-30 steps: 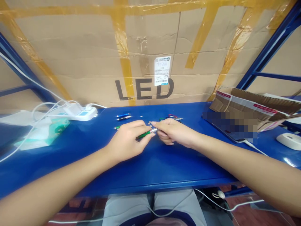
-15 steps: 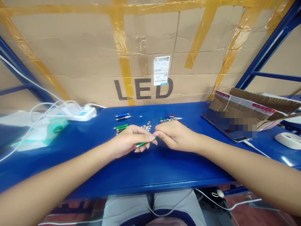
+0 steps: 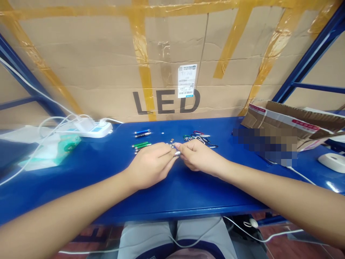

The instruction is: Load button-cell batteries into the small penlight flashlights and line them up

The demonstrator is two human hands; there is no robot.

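Note:
Over the blue table my left hand [image 3: 152,165] is closed, its fingertips meeting those of my right hand [image 3: 198,154]. A small silvery cylinder end [image 3: 177,153] shows between them, gripped by my right hand's closed fingers. What my left fingers hold is hidden. Small round button cells [image 3: 172,140] lie just beyond the fingertips. Green metal tubes [image 3: 142,145] lie behind my left hand, with a blue tube [image 3: 142,131] and a dark tube [image 3: 142,135] farther back. Several carabiner clips [image 3: 198,136] lie behind my right hand.
A white power strip [image 3: 98,130] and a green-white packet [image 3: 58,149] are at the left. An open cardboard box [image 3: 280,120], partly blurred out, and a white mouse [image 3: 332,162] stand at the right. A large taped carton [image 3: 102,64] rises behind the blue table [image 3: 172,205].
My left hand has turned so its back faces up. The green tube between my hands no longer shows; a silvery end does. My right hand has shifted slightly, uncovering more clips.

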